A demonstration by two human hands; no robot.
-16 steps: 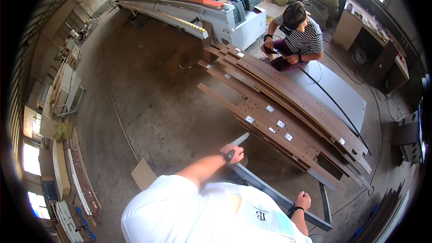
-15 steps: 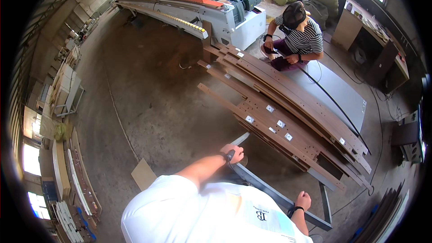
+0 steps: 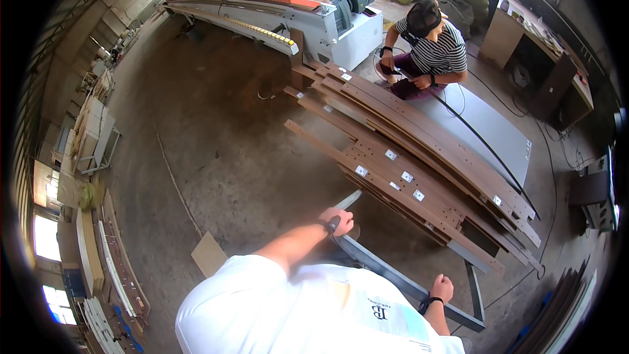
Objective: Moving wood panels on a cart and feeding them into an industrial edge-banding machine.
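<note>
A grey metal frame (image 3: 406,282) stands right in front of my body. At its left end my left hand (image 3: 337,221) is closed around the frame; its fingertips are partly hidden. My right hand (image 3: 442,288) is a loose fist just past the frame's bar, its wrist beside the metal, and I see nothing in it. Beyond the frame lies a stack of long brown wooden panels (image 3: 386,160), drilled with holes and marked with small white labels. Its lower boards overhang the frame's far side.
Across the stack a co-worker in a striped shirt (image 3: 440,52) crouches, holding a long dark strip (image 3: 481,141) over a grey board (image 3: 504,128). A large machine (image 3: 354,33) stands behind. A desk (image 3: 517,39) is at the far right, and more panels (image 3: 557,308) lie low at the right.
The view has shifted slightly, so the background sits a little further left. Both hands keep the same places at the frame, and the panels lie as before.
</note>
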